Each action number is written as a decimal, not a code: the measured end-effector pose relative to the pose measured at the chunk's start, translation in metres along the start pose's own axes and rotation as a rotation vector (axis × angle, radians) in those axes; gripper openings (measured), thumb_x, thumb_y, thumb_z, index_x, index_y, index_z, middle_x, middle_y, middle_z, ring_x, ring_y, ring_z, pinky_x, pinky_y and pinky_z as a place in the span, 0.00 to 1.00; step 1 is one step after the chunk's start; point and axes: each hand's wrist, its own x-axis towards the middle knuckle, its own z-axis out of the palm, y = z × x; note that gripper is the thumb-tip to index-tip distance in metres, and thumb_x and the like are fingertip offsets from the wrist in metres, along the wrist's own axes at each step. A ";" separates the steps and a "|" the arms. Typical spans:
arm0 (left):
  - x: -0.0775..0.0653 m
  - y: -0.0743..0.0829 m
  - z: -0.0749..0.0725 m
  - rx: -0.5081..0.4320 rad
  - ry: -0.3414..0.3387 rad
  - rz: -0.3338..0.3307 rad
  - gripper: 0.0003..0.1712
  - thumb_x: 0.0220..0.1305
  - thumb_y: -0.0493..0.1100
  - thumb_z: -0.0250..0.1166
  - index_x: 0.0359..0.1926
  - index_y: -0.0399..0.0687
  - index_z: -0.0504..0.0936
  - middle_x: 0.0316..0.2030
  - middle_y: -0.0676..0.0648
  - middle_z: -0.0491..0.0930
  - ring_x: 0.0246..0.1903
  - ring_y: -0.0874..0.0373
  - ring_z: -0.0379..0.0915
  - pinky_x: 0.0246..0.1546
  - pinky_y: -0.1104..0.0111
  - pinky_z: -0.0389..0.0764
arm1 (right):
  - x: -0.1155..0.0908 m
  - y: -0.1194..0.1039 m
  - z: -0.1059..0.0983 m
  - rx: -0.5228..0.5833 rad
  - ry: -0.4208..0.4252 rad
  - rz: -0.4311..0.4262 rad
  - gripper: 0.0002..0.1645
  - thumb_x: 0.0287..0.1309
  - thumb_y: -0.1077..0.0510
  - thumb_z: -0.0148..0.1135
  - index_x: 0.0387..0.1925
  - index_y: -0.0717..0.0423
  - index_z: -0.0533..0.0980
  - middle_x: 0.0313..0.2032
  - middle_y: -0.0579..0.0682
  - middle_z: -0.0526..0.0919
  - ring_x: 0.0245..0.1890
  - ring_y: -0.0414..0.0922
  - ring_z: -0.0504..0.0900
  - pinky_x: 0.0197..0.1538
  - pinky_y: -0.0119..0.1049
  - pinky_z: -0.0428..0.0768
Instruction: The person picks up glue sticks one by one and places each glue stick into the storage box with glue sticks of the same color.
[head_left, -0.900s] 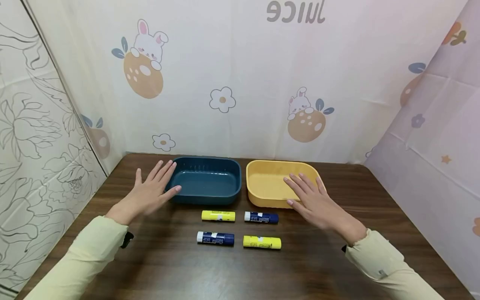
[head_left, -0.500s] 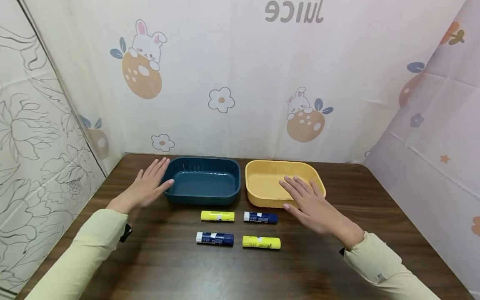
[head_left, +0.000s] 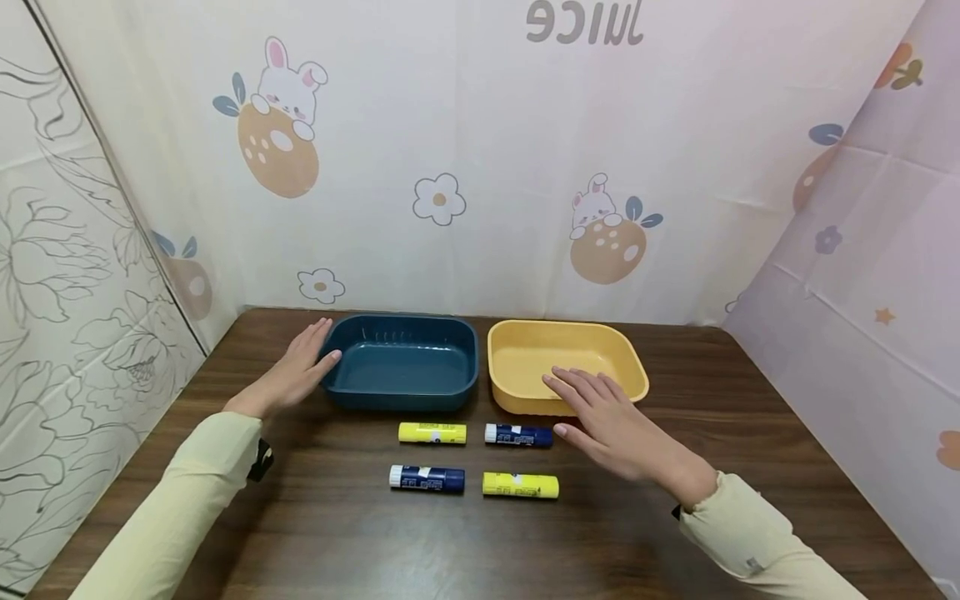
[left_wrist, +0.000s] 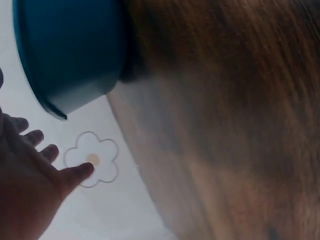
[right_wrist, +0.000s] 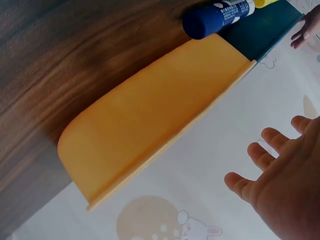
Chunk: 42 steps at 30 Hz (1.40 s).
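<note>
My left hand (head_left: 288, 377) hovers at the left end of a dark blue plastic basket (head_left: 405, 400), fingers straight and thumb spread toward the rim. My right hand (head_left: 626, 429) is held over the front right part of a yellow basket (head_left: 532, 403), fingers outstretched, covering some of its front wall. Neither holds anything. Before the baskets lie glue sticks in two rows: a yellow one (head_left: 432, 432) and a navy one with a white end (head_left: 519, 435) behind, a navy one (head_left: 427, 478) and a yellow one (head_left: 521, 485) in front. My right thumb tip is close to the rear navy stick.
Both baskets stand side by side at the back of a dark wooden table (head_left: 420, 550). Behind it hangs a white curtain (head_left: 510, 250) with rabbit and flower prints. More printed cloth (head_left: 847, 333) closes off the right side, and a floral panel (head_left: 82, 333) the left.
My left hand has drawn slightly left and turned more edge-on beside the blue basket. My right hand has moved a little left and nearer to me. Baskets and glue sticks stay put.
</note>
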 end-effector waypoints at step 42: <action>0.013 -0.038 0.019 -0.351 0.158 -0.093 0.31 0.76 0.47 0.43 0.68 0.29 0.55 0.59 0.28 0.63 0.58 0.36 0.61 0.57 0.45 0.65 | 0.003 -0.035 0.045 0.081 -0.330 -0.031 0.35 0.66 0.45 0.55 0.70 0.50 0.59 0.55 0.45 0.70 0.47 0.37 0.69 0.50 0.36 0.76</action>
